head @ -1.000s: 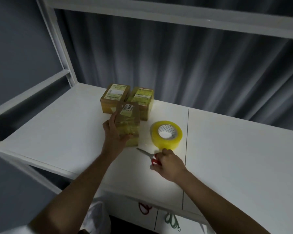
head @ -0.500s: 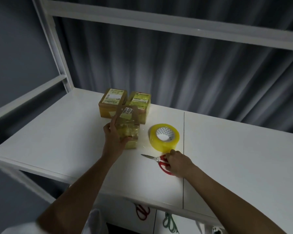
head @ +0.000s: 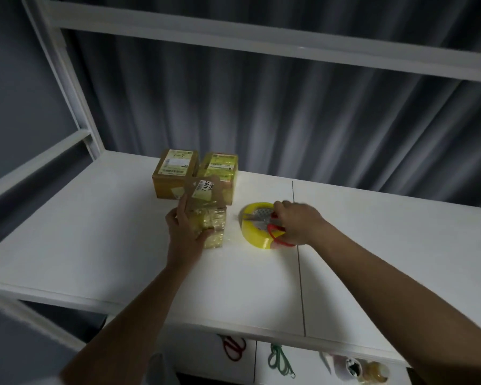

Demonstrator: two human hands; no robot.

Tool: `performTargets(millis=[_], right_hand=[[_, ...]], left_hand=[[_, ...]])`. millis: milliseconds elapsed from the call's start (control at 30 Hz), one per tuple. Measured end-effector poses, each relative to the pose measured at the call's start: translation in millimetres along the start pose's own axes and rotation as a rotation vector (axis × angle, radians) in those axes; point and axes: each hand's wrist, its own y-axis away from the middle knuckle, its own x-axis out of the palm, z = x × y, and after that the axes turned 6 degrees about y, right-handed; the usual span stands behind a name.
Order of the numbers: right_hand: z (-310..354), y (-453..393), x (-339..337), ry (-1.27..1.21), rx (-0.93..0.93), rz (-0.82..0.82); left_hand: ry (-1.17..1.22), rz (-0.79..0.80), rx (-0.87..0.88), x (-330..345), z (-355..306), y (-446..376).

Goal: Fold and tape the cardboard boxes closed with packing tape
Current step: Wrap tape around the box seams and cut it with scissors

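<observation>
A small cardboard box wrapped in yellowish tape stands on the white table, its labelled top flaps slightly raised. My left hand grips its left and front side. Right of it lies a yellow roll of packing tape. My right hand holds red-handled scissors over the roll, blades pointing left across the roll's core. Two more taped boxes stand behind: one at the left, one at the right.
A white shelf frame rises at the left and a white beam runs overhead. A grey curtain hangs behind the table. Below the front edge hang red scissors and green scissors, with small items at the lower right.
My right hand has lifted the red scissors off the table and carried them up and right, over the tape roll. My left hand has stayed on the small box.
</observation>
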Motion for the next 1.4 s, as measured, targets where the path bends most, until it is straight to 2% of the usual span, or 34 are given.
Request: performTargets(millis=[133,233,433,733,800,900,1033,1067,1133,1300,1400], right_hand=[[14,-17,-34,0.444,-0.159,-0.027],[28,-34,-50,0.645,-0.316,-0.022],[65,-68,-49,0.681,-0.304,0.182],[72,-45,-49,0.675,-0.462,0.074],[70,-32,-41,0.699,-0.435,0.074],[67,-17,-11,0.583,-0.250,0.127],[60,0,18,0.230,-0.048,-0.072],[58,4,27,0.154,-0.013,-0.047],[53,11,46,0.105,-0.003,0.006],[48,24,60,0.042,-0.078,-0.080],[46,20,53,-0.181,-0.031,-0.272]], left_hand=[[0.023,-0.002,0.003,0,-1,1],[0.011,0.000,-0.006,0,1,2],[0.008,0.003,-0.009,0,7,3],[-0.022,-0.005,0.016,-1,6,-3],[-0.024,0.008,0.006,-2,6,-3],[-0.001,0.031,0.011,-5,2,-2],[0.051,0.044,-0.026,-6,-8,-1],[0.061,0.051,-0.028,-7,-11,0],[0.074,0.050,-0.035,-10,-13,0],[0.101,0.015,-0.048,-24,-17,-1],[0.113,-0.017,-0.048,-34,-23,-3]])
